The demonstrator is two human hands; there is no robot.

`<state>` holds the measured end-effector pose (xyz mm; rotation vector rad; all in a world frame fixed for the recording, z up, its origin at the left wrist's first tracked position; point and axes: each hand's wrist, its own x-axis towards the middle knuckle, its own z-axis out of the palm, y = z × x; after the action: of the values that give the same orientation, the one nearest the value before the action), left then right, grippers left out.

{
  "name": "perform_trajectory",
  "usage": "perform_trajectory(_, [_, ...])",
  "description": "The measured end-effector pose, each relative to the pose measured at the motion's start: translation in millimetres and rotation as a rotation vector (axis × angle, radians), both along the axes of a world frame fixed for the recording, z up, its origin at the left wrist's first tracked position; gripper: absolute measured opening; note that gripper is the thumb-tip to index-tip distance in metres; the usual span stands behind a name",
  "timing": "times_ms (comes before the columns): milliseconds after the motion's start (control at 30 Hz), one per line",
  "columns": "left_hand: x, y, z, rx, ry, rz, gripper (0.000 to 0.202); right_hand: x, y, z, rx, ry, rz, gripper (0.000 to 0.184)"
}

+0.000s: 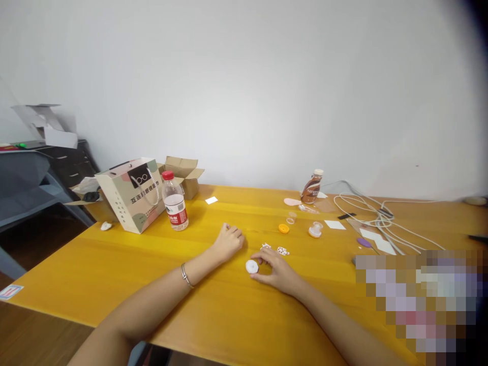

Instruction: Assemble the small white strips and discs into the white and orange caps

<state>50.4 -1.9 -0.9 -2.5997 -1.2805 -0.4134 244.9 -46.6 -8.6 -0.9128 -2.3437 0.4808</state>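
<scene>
My right hand [280,272] has its thumb and fingers curved round the edge of a small white round disc [252,266], low over the wooden table. The disc's flat face shows a small raised centre. To the left, my left hand [227,240] rests on the table with its fingers curled in; what they hold, if anything, is hidden. Just beyond my right hand lie two small white cut-out parts, one wheel-like piece [282,250] and another piece [266,246] partly behind my fingers. Farther back are an orange round cap [283,229] and a small clear-topped container [315,230].
A water bottle [175,203] stands by a paper bag [133,195] and an open cardboard box [185,175] at the left. Toward the back right are a brown bottle [312,187], white cables [366,203], white cards [335,224] and a purple-handled tool [364,242].
</scene>
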Motion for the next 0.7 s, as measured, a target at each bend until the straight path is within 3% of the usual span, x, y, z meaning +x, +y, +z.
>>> perform_trajectory(100, [-2.3,-7.7,3.8,-0.101,-0.135,-0.039,0.02,-0.7,0.1,-1.4,-0.007,0.009,-0.008,0.021])
perform_trajectory(233, [-5.5,-26.4,8.6,-0.21,-0.217,-0.29,0.02,-0.4,1.2,-2.8,-0.025,0.019,-0.004,0.018])
perform_trajectory(300, [-5.0,-33.3,8.1,-0.212,-0.21,-0.345,0.021,-0.3,2.0,-3.3,-0.026,0.023,0.002,0.017])
perform_trajectory(467, [-1.7,-37.1,5.2,-0.2,-0.155,-0.362,0.025,-0.5,2.4,-3.9,-0.02,0.031,-0.004,0.015])
perform_trajectory(700, [-2.3,-40.8,12.0,-0.177,-0.068,-0.392,0.028,-0.7,3.0,-5.5,-0.006,0.043,-0.004,0.017])
